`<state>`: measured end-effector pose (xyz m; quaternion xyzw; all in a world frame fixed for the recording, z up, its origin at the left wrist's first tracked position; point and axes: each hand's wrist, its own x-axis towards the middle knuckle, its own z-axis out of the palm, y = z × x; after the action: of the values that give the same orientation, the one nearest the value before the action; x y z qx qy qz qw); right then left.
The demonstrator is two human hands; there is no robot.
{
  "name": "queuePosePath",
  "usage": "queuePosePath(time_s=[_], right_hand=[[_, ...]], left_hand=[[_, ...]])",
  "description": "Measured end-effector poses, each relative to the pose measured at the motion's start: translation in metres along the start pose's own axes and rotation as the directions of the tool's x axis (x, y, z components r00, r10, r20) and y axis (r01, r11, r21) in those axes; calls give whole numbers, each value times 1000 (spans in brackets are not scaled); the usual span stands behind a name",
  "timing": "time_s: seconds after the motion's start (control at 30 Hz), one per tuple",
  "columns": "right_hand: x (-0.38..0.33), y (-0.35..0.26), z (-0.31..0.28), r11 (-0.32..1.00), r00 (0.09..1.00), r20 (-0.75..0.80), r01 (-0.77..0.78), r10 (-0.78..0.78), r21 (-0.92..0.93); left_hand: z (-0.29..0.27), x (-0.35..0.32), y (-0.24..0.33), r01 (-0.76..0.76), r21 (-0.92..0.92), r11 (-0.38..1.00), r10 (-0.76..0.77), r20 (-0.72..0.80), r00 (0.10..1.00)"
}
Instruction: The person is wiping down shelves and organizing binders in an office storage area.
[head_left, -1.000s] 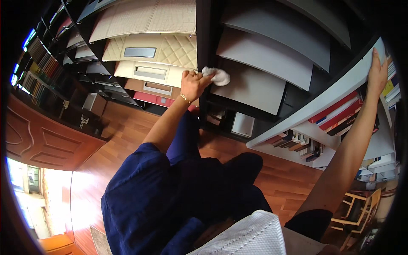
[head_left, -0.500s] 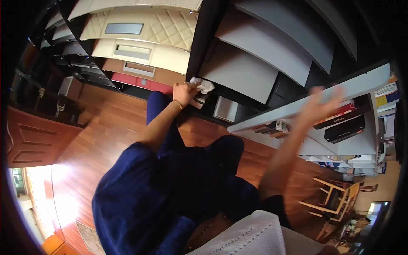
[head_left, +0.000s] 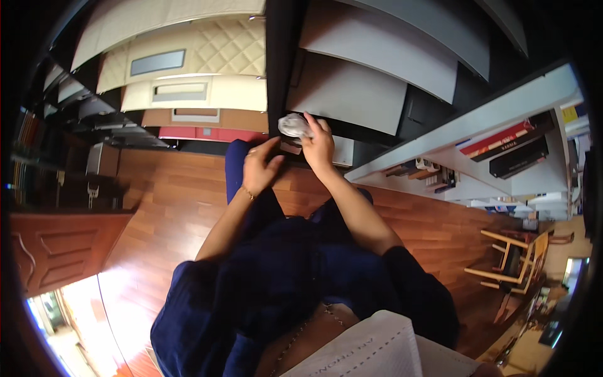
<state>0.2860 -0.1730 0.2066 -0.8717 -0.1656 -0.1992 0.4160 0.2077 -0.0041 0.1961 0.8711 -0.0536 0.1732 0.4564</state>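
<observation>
White cloth, crumpled into a wad, sits pressed against the lower edge of a grey sample panel in the dark display rack. I see my right hand closed around the cloth, fingers curled over its right side, holding it to the panel's lower left corner. My left hand hangs just below and to the left, near the cloth but not on it, fingers loosely bent with the thumb apart, holding nothing I can make out. A thin bracelet rings that wrist. Cream quilted panels fill the rack to the left, and a white shelf with books runs to the right above the wooden floor.
</observation>
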Motion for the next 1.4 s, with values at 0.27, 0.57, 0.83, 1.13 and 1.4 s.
queuePosePath(time_s=[0.27, 0.57, 0.83, 1.13, 1.4], right_hand=[[15, 38, 36, 909, 949, 161, 309, -272, -280], [-9, 126, -65, 897, 990, 48, 139, -131, -419], [-11, 152, -107, 863, 983, -46, -177, 176, -474], [73, 13, -316, 615, 755, -133, 404, -642, -677], [101, -15, -339, 278, 879, 11, 163, -477, -947]], left_hand=[[11, -33, -90, 290, -23, 957, -288, -203, 936], [12, -19, -72, 160, 368, 916, -124, -121, 985], [16, -19, -70, 360, -223, 906, -378, -42, 925], [-59, 19, 98, 309, -696, 648, -173, 260, 950], [-116, 43, 214, -337, -871, 357, 537, -104, 837]])
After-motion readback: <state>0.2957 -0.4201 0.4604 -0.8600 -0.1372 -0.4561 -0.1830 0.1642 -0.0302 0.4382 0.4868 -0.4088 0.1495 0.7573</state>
